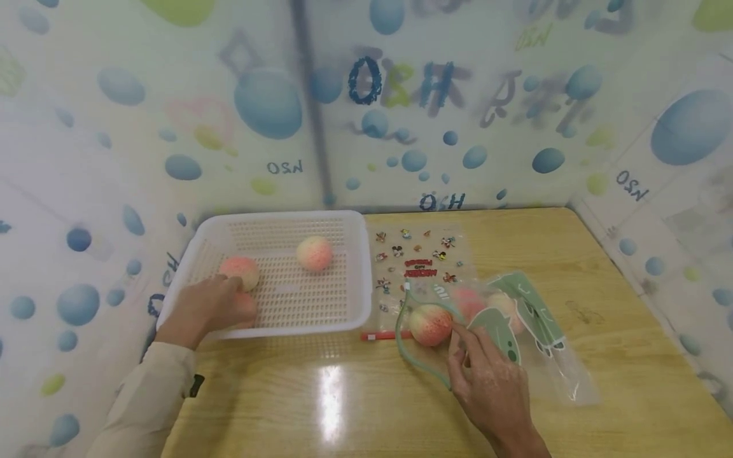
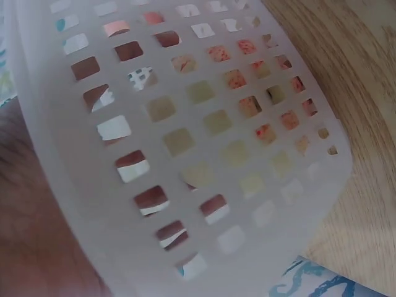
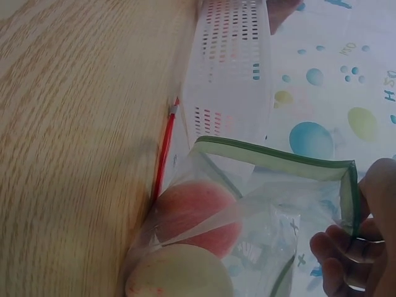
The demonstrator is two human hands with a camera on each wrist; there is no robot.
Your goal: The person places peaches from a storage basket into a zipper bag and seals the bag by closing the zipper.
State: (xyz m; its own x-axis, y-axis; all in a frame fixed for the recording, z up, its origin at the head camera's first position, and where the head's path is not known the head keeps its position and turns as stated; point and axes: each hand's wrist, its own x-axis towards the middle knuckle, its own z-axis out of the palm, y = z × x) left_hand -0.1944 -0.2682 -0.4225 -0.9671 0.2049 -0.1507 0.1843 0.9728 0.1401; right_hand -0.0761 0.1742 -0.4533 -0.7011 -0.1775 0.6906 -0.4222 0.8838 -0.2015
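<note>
In the head view my left hand (image 1: 214, 304) reaches into the white plastic basket (image 1: 366, 273), its fingers curled over a peach (image 1: 247, 310) that it partly hides. A second peach (image 1: 240, 270) lies against those fingers, and a third peach (image 1: 314, 253) sits apart. My right hand (image 1: 492, 381) pinches the green zip edge of a clear bag (image 3: 266, 151), as the right wrist view shows. At the bag's mouth, by the right fingertips, lies a pink-and-yellow peach (image 1: 431, 324). Further peaches show through the bag's film, one of them reddish (image 1: 468, 302).
A flat clear bag (image 1: 424, 251) with cartoon prints and a red slider strip (image 1: 385, 336) lies between basket and green-edged bag. The wooden table (image 1: 286, 407) meets patterned walls (image 1: 401, 114) at the back and sides.
</note>
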